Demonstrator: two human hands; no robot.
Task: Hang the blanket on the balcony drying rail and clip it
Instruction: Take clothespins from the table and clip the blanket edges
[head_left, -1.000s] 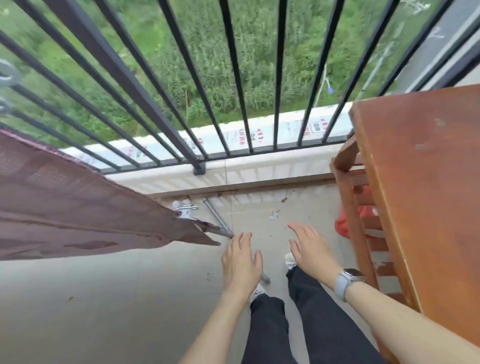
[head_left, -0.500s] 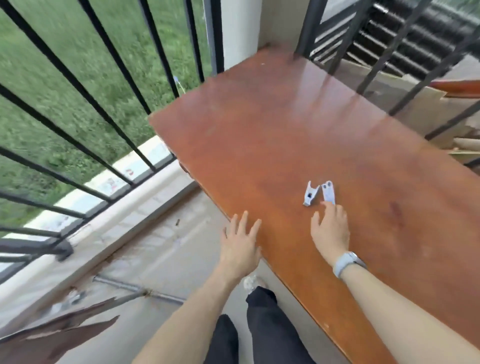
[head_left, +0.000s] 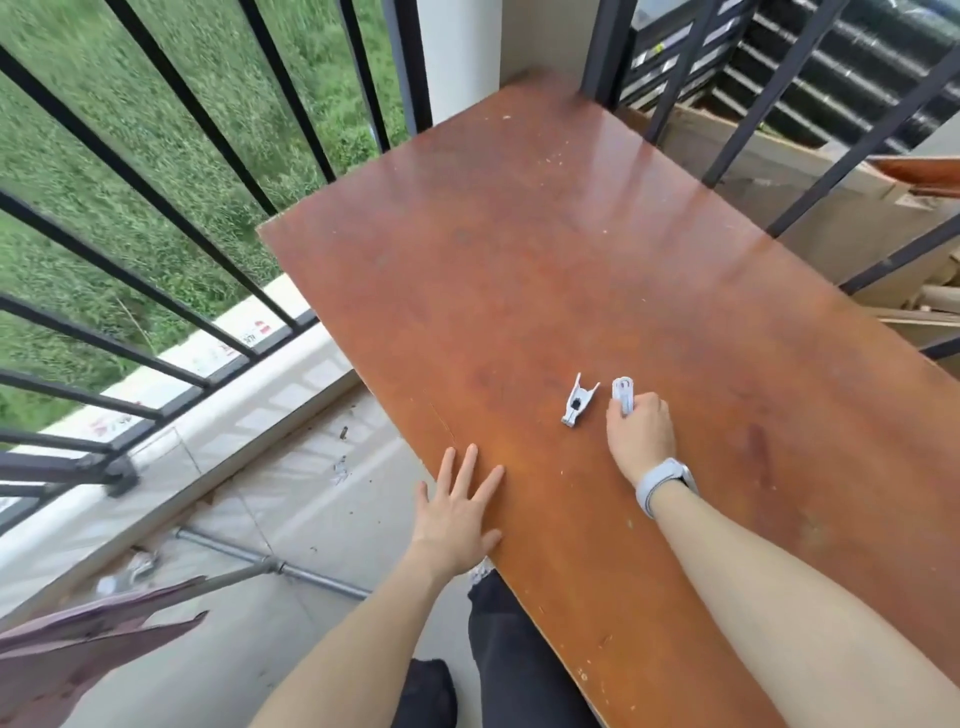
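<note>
- Head view, my hands: my right hand is curled around one white clip on the brown table, fingers closed over its lower end while the top pokes out. My left hand lies flat and spread, gripping nothing, at the table's near edge.
- Head view, the other pieces: a second clip lies loose on the table just beside the one I am taking, the two apart. The blanket shows only as a dark reddish corner at the lower left, low and well away from the table, next to a grey metal pole on the floor.
- How far along, as I judge it: the blanket looks to be hung already, though I cannot see what holds it; the clipping is not finished, as both clips are on the table.
- Room and edges: the tabletop is bare apart from the clips, so lifting is free. The black railing runs close along the table's left side, and the table edge sits against my legs, so I must turn left across open floor to reach the blanket.
</note>
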